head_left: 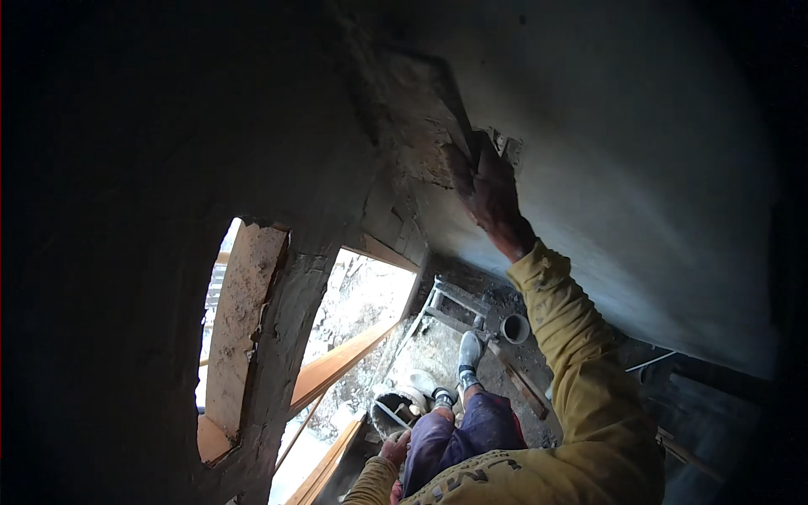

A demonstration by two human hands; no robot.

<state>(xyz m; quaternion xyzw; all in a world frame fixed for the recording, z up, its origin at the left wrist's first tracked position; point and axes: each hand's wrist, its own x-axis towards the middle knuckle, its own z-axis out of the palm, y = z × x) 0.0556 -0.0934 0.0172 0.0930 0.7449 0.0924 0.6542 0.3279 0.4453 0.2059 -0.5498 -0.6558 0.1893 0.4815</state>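
Note:
My right arm, in a yellow sleeve, reaches up to the wall. My right hand (490,192) is closed round the grip of a plastering trowel (459,114), whose dark-edged blade lies along the wall near the corner; blur and shade hide part of it. Rough mortar (425,156) shows beside the blade. Low down by my thigh, my left hand (394,449) has its fingers curled, next to a dark bucket (389,407). A pale bar crosses the bucket's mouth toward that hand. What the fingers grip is too small to make out.
A smooth grey wall (606,168) rises on the right. The dark left wall (126,252) has openings with wooden boards (345,362) across them. Below are a small wooden trestle (459,299), another bucket (515,328) and a timber plank (518,379) by my feet.

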